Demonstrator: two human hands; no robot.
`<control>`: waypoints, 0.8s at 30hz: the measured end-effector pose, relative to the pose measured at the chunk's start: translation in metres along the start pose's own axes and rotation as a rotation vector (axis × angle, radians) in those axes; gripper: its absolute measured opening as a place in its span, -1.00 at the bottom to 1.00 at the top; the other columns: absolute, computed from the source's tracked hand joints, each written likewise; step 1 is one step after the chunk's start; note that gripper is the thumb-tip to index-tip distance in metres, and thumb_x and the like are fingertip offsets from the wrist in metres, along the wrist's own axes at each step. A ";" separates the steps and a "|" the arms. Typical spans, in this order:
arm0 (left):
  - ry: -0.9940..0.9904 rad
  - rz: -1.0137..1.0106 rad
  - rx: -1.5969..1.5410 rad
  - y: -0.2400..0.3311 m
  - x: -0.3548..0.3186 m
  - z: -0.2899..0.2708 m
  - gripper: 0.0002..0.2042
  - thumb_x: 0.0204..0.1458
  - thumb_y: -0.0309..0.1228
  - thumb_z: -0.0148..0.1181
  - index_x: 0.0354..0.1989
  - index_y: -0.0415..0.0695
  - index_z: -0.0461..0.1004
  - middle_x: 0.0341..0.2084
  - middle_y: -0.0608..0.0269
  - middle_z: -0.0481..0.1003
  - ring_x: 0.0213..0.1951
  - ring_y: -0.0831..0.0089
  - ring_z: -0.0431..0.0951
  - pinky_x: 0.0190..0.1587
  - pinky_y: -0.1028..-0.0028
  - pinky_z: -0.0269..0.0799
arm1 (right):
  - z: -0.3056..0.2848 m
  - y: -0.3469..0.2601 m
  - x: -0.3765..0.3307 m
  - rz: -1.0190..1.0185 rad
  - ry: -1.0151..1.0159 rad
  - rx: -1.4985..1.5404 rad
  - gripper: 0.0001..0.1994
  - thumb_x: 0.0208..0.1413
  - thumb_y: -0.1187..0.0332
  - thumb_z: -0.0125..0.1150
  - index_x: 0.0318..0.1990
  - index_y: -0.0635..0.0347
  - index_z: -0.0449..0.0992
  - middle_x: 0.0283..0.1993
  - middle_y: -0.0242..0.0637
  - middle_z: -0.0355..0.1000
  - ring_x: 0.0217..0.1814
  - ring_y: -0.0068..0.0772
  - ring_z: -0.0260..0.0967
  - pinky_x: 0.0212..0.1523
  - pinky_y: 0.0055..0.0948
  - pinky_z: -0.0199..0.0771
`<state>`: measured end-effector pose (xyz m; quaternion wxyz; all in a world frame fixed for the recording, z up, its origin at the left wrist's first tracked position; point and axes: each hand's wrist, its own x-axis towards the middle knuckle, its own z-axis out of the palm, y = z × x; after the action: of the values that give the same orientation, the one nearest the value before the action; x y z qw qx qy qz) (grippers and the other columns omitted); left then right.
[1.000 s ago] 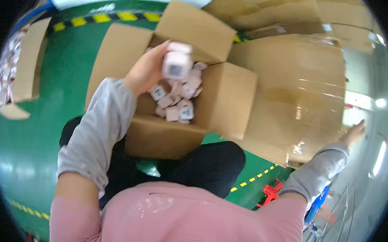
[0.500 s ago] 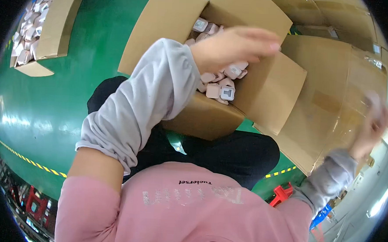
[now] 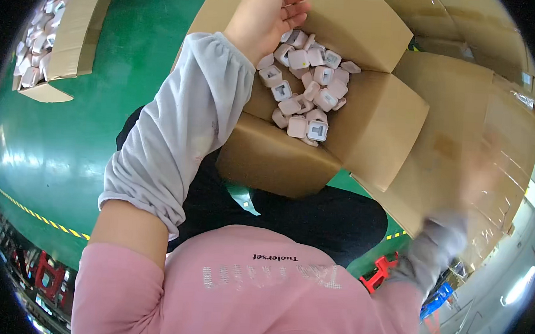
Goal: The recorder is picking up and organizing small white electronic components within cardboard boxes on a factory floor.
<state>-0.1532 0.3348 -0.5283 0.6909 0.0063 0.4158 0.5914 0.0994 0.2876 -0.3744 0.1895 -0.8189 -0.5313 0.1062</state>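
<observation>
One open box [image 3: 280, 160] sits near the person's knees, upper centre, flaps outward, likely for easy reach; pink cases [image 3: 297, 127] (some two dozen visible) lie heaped inside. The empty-looking left hand [image 3: 263, 18] has fingers slightly apart; the right hand [image 3: 482, 172] blurs, fingers impossible to tell. A second box [image 3: 69, 42] stands upper left.
</observation>
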 end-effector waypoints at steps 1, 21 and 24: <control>-0.041 -0.008 -0.021 0.002 0.001 0.006 -0.87 0.06 -0.33 -0.01 -0.41 -0.10 0.39 -0.50 0.32 0.42 -0.38 0.46 0.40 -0.23 0.47 0.30 | 0.037 0.044 0.024 -0.619 -0.187 -0.042 -0.73 -0.13 0.35 0.21 -0.23 0.24 0.44 -0.18 -0.19 0.34 -0.07 -0.21 0.30 -0.10 -0.35 0.33; -0.138 -0.047 0.107 0.011 -0.010 0.000 -0.80 0.03 -0.35 0.03 -0.22 -0.18 0.42 -0.33 0.26 0.46 -0.31 0.47 0.44 -0.18 0.47 0.38 | 0.363 0.133 -0.075 -0.976 -0.322 -0.811 -0.28 -0.08 0.53 -0.02 0.18 -0.65 0.08 0.37 -0.09 -0.24 -0.32 -0.11 0.38 -0.52 -0.08 0.49; -0.127 -0.047 0.095 0.015 -0.011 -0.003 -0.80 0.04 -0.34 0.02 -0.23 -0.17 0.43 -0.33 0.26 0.46 -0.31 0.47 0.44 -0.18 0.46 0.38 | 0.353 0.120 -0.059 -0.792 -0.665 -0.662 -0.21 -0.11 0.63 -0.05 0.21 -0.60 0.02 0.38 -0.12 -0.27 -0.10 0.01 0.34 -0.28 -0.11 0.50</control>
<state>-0.1663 0.3291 -0.5168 0.7285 0.0670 0.3989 0.5529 0.0425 0.2603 -0.7464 -0.2258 -0.4975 -0.8307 0.1069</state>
